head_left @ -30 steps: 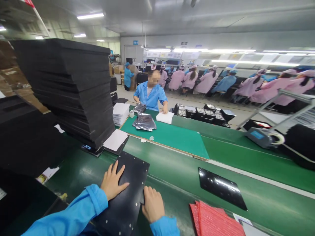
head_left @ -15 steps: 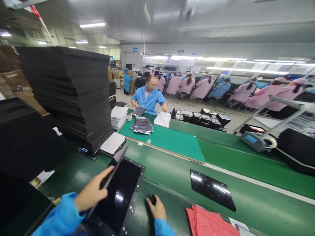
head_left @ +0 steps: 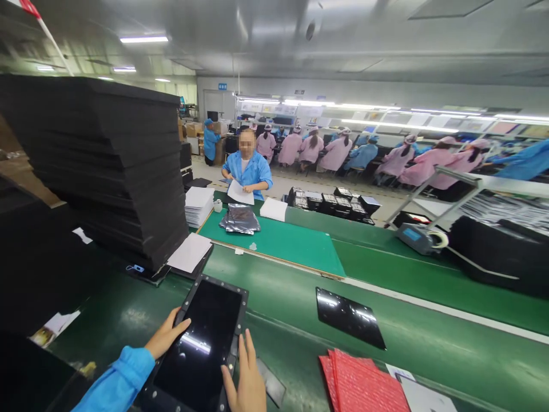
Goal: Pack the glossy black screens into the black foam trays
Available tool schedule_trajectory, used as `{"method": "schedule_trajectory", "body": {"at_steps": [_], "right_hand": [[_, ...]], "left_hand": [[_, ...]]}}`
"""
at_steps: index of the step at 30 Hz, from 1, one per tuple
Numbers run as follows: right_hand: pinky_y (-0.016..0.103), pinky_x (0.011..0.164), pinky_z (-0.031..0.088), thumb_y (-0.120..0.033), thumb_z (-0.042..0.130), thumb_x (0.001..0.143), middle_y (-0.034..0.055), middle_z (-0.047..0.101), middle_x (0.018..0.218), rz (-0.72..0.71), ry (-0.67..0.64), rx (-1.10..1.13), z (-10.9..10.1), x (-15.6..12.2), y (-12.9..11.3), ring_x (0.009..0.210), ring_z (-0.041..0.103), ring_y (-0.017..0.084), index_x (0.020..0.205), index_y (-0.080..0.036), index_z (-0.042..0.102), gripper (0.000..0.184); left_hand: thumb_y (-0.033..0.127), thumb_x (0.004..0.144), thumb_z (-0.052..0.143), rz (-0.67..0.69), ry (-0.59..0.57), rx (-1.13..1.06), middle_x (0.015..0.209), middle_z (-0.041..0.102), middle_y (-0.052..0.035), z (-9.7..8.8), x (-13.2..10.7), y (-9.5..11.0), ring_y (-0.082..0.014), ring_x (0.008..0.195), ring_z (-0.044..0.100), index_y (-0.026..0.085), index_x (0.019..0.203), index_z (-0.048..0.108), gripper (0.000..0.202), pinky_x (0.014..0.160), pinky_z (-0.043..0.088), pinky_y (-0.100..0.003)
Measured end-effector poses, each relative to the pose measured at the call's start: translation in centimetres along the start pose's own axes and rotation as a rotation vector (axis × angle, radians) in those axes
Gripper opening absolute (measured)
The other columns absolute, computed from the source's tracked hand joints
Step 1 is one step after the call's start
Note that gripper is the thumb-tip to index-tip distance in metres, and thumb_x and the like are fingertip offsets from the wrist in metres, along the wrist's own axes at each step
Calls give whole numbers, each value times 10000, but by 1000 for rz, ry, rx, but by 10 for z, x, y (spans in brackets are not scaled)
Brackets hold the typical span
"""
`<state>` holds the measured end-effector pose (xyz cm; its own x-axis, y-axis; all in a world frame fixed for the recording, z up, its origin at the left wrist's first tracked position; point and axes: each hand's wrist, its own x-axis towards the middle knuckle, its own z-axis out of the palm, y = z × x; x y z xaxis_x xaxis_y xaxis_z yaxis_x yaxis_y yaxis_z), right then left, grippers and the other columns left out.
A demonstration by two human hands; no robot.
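Seated at bottom centre on the green conveyor belt (head_left: pixel 429 303), a glossy black panel (head_left: pixel 199 337) already framed in a bolted black frame (head_left: pixel 214 276), with the left hand (head_left: pixel 167 333) and right hand (head_left: pixel 245 375) placed apart on its opposite long edges, touching it, though no telling whether gripped or merely steadied. Lying just right of it, a black strip (head_left: pixel 270 382); farther right, a second panel (head_left: pixel 349 317), unframed, and red padded sheets (head_left: pixel 364 383) at lower right. Stacked at upper left, black foam sheets (head_left: pixel 98 171); spread beyond, a green mat (head_left: pixel 291 243) bearing silver bags (head_left: pixel 239 219), and a co-worker (head_left: pixel 246 171) in blue handling white paper.
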<state>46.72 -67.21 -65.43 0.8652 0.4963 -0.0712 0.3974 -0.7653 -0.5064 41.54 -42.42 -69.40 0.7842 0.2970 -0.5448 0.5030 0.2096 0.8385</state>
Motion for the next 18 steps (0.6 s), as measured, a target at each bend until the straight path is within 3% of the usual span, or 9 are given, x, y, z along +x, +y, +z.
{"method": "schedule_trajectory", "body": {"at_steps": [2, 4, 6, 8, 10, 12, 15, 18], "right_hand": [[346, 703, 567, -300, 476, 841, 73, 383, 1465, 30, -42, -116, -7, -8, -11, 952, 666, 267, 1351, -286, 479, 511], [330, 570, 554, -313, 538, 780, 85, 398, 1454, 74, -91, -88, -8, -13, -18, 734, 687, 230, 1315, -299, 522, 535], [328, 527, 539, -392, 593, 739, 142, 439, 1417, 127, -82, 131, -9, -11, -23, 619, 656, 196, 1331, -253, 508, 614], [326, 510, 529, -507, 545, 783, 182, 556, 1288, 210, -57, 462, -15, -1, -27, 549, 613, 165, 1339, -201, 494, 637], [333, 501, 519, -609, 340, 869, 185, 645, 1133, 300, -50, 722, -24, 15, -34, 557, 610, 174, 1305, -175, 523, 642], [359, 580, 534, -660, 246, 877, 176, 672, 1065, 328, -30, 775, -29, 29, -48, 706, 656, 219, 1227, -168, 586, 692], [390, 824, 513, -698, 527, 742, 139, 676, 1088, 301, 49, 572, -35, 43, -76, 964, 639, 268, 1126, -177, 645, 658], [386, 898, 490, -665, 648, 660, 126, 682, 1084, 349, 41, 511, -42, 45, -99, 976, 638, 280, 1116, -167, 645, 675]], "left_hand": [[622, 706, 465, -12, 20, 26, 1307, 547, -144, 3, -1, 5, -275, 1261, 473, 130, 1287, 412, 763, 1086, 333, -381], [616, 718, 461, 3, 22, 36, 1333, 522, -157, 5, -2, 7, -274, 1277, 455, 114, 1297, 399, 769, 1091, 325, -385], [603, 729, 460, 5, 10, 52, 1353, 500, -164, 6, -1, 6, -269, 1293, 437, 99, 1311, 384, 774, 1094, 321, -381], [594, 744, 453, -5, -1, 67, 1370, 483, -163, 7, 0, 4, -259, 1311, 417, 93, 1324, 374, 771, 1096, 321, -362], [584, 777, 425, -11, -12, 68, 1393, 457, -162, 8, 2, 1, -243, 1327, 396, 88, 1340, 358, 754, 1099, 317, -340], [557, 822, 380, -5, -25, 74, 1410, 434, -169, 9, 3, 1, -225, 1338, 381, 74, 1356, 339, 721, 1105, 307, -326], [477, 864, 342, 36, -49, 162, 1439, 385, -198, 4, 1, 4, -223, 1360, 342, 36, 1381, 305, 681, 1127, 272, -345], [450, 786, 494, 234, -14, 315, 1512, 237, -200, -11, -6, 12, -272, 1422, 161, 27, 1413, 276, 787, 1171, 119, -438]]}}
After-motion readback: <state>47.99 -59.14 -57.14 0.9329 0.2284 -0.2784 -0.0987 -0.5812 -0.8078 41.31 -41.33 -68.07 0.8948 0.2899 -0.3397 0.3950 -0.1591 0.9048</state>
